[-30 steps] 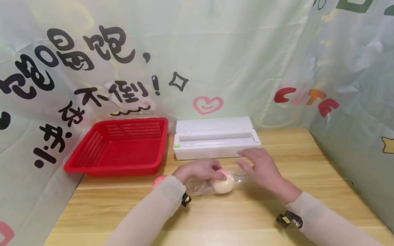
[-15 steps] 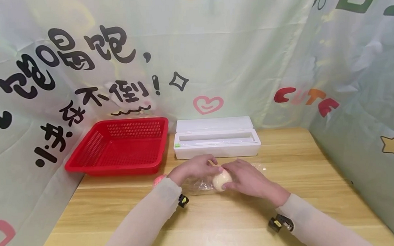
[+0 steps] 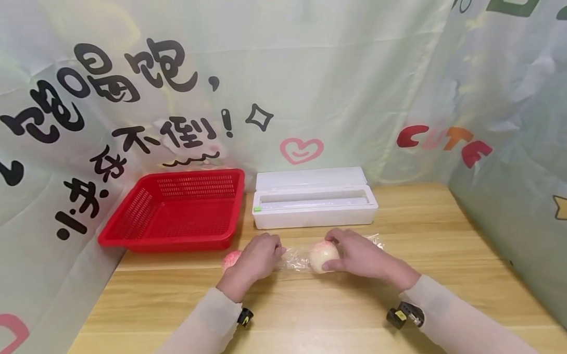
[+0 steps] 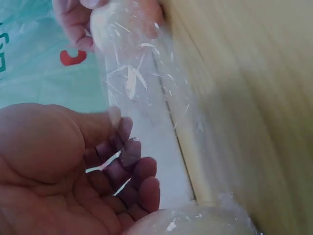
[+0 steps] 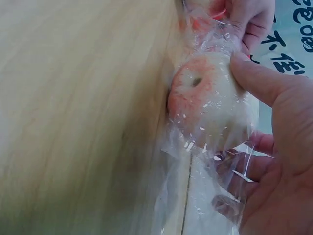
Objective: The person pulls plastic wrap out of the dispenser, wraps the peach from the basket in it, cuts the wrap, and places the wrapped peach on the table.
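Note:
A cream and pink peach (image 3: 320, 259) sits on the table inside clear cling film (image 4: 134, 78). My right hand (image 3: 363, 255) grips this peach through the film, thumb on one side and fingers on the other, as the right wrist view shows. To the left, my left hand (image 3: 255, 258) pinches the twisted stretch of film between thumb and index finger, its other fingers curled loosely. A second, pinker peach (image 3: 230, 259) lies just beyond the left hand, partly hidden by it; its film-covered side shows at the bottom of the left wrist view.
Behind the hands stands a white cling film box (image 3: 315, 217) with its lid up and a roll inside. A red plastic basket (image 3: 170, 244) is at the back left. Printed cloth walls (image 3: 346, 91) border the wooden table (image 3: 307, 322).
My right hand came in from the right and took hold of the peach. The left hand let go of that peach and moved left to the film between the two peaches.

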`<move>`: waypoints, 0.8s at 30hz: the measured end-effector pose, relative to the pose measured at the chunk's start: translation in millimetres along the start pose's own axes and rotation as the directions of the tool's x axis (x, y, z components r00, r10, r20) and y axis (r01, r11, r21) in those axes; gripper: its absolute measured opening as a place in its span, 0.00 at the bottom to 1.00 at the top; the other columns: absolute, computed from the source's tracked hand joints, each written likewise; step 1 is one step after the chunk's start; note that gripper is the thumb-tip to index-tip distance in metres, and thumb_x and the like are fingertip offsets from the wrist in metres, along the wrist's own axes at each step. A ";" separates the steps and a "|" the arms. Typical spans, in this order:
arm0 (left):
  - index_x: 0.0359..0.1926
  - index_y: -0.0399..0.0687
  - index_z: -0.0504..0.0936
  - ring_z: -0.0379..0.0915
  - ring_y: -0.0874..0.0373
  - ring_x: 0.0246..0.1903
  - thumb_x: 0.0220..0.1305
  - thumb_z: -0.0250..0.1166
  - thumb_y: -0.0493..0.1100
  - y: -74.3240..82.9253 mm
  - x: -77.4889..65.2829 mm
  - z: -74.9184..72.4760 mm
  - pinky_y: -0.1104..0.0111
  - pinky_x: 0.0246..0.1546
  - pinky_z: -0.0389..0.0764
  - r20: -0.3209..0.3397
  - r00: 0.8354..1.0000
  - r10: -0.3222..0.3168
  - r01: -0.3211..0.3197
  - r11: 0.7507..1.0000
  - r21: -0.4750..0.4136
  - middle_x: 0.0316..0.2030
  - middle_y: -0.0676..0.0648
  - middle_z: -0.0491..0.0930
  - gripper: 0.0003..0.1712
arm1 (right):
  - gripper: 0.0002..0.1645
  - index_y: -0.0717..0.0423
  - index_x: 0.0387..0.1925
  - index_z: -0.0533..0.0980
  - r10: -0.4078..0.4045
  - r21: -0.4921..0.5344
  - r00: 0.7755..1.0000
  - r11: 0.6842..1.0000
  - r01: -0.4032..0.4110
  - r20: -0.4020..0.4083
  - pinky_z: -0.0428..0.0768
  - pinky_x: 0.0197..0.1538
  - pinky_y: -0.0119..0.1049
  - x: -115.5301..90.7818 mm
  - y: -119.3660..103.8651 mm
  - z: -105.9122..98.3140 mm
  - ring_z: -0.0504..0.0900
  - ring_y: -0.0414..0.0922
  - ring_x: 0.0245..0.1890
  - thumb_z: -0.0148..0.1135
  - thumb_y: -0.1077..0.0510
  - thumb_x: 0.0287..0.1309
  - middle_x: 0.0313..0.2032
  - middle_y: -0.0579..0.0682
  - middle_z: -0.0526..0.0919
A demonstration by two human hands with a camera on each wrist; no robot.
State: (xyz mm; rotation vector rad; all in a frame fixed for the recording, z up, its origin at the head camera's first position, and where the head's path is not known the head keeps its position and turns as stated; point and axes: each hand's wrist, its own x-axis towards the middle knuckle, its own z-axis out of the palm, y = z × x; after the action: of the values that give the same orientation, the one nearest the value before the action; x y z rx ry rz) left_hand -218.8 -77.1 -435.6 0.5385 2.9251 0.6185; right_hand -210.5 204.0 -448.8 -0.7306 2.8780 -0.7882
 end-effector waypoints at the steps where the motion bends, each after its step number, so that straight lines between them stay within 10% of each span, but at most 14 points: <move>1: 0.34 0.49 0.81 0.71 0.56 0.32 0.75 0.66 0.47 -0.8 1.1 0.4 0.64 0.35 0.77 -0.011 1.000 0.004 -0.004 1.000 0.021 0.29 0.51 0.76 0.11 | 0.41 0.56 0.58 0.76 0.007 0.012 1.000 1.000 -0.007 0.007 0.84 0.55 0.51 0.1 0.1 -0.3 0.85 0.49 0.49 0.81 0.37 0.52 0.50 0.53 0.87; 12: 0.29 0.50 0.80 0.72 0.57 0.30 0.75 0.66 0.46 -6.0 7.8 -15.3 0.63 0.35 0.76 -0.004 1.000 -0.031 0.031 0.999 -0.039 0.26 0.52 0.77 0.14 | 0.48 0.63 0.65 0.74 0.030 0.080 0.999 0.996 -0.033 0.034 0.81 0.62 0.56 -1.8 1.3 4.3 0.83 0.55 0.58 0.81 0.39 0.51 0.58 0.59 0.84; 18: 0.34 0.50 0.83 0.72 0.56 0.31 0.78 0.63 0.46 -7.1 5.0 -36.1 0.64 0.33 0.75 -0.046 0.995 -0.087 0.080 0.989 -0.126 0.28 0.53 0.78 0.11 | 0.47 0.60 0.63 0.76 -0.024 -0.018 0.996 1.000 0.022 -0.086 0.82 0.61 0.56 -11.3 -2.6 8.5 0.82 0.55 0.59 0.85 0.43 0.46 0.58 0.56 0.83; 24: 0.37 0.48 0.85 0.69 0.55 0.27 0.79 0.61 0.50 -0.1 9.9 -63.6 0.64 0.30 0.73 -0.187 0.982 -0.004 -0.034 0.979 -0.203 0.23 0.49 0.73 0.15 | 0.48 0.60 0.63 0.74 -0.245 -0.177 0.912 0.965 0.195 -0.329 0.79 0.65 0.56 -19.6 -3.8 12.9 0.80 0.54 0.58 0.88 0.49 0.42 0.58 0.55 0.82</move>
State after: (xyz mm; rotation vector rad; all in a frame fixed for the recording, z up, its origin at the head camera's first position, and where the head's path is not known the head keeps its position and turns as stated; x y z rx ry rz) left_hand -238.9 -97.3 -377.9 0.5041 2.9783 1.0121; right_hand -189.0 204.2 -459.2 -1.0470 3.2362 -0.8175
